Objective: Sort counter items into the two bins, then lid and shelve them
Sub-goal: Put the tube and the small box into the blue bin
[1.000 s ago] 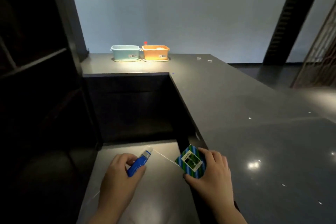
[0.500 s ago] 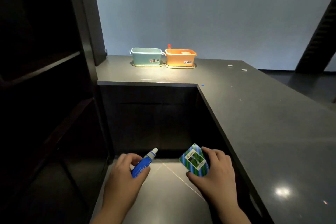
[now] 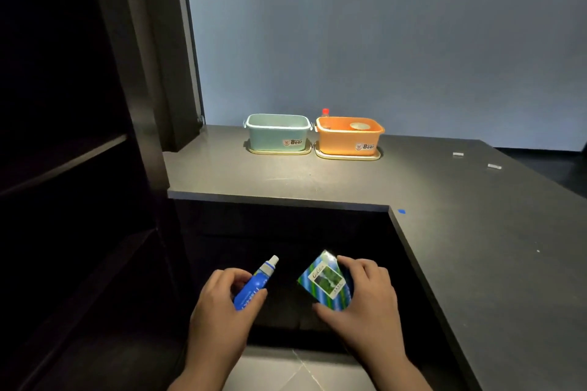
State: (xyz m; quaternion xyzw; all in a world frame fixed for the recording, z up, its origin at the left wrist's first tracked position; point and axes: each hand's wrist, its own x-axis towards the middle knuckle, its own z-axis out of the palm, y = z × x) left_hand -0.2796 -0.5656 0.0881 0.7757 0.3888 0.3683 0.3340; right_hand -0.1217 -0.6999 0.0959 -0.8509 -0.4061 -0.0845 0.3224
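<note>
Dark stone bench (image 3: 476, 232) wraps in an L from twelve o'clock round to three o'clock. At twelve o'clock, against the pale wall, a mint bin (image 3: 278, 133) and an orange bin (image 3: 348, 137) stand side by side, each on a lid. Nearer, at six o'clock, the left hand (image 3: 219, 311) has its fingers curled round a blue tube (image 3: 255, 284), cap pointing up. Just beside it, the right hand (image 3: 365, 305) pinches a blue-and-green striped packet (image 3: 325, 282) by its edges.

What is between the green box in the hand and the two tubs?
Only bare dark counter and the shadowy recess below it separate the green box from both tubs, in the head view.
</note>
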